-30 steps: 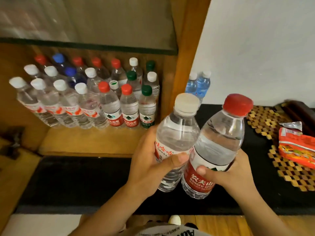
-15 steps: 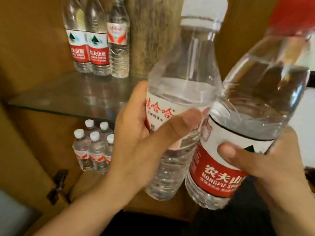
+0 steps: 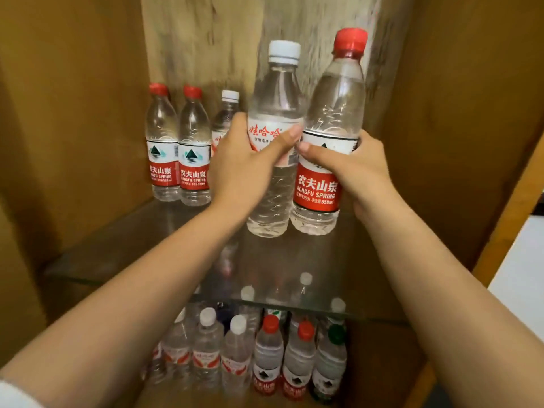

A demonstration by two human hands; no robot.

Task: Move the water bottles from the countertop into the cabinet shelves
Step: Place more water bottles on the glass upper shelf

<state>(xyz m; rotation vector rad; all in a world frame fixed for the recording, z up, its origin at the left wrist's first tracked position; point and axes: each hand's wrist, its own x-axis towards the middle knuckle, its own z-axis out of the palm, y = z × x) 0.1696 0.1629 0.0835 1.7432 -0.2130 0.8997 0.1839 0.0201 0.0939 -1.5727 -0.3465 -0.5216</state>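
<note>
Arms outstretched, my left hand (image 3: 238, 169) grips the white-capped bottle (image 3: 275, 136), my right hand (image 3: 360, 169) the red-capped bottle (image 3: 329, 128), both water-filled, upright, above the glass shelf (image 3: 123, 248).

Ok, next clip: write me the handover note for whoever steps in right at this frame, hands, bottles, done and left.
Left hand grips the white-capped bottle; right hand grips the red-capped bottle. Both bottles are upright, side by side, at the glass shelf; I cannot tell whether their bases touch it yet.
Done: three bottles stand at the back left of that shelf, and the lower shelf holds a packed group of bottles.
Left: set these two down beside the three and let go. The countertop is out of view, so check it for more.
</note>
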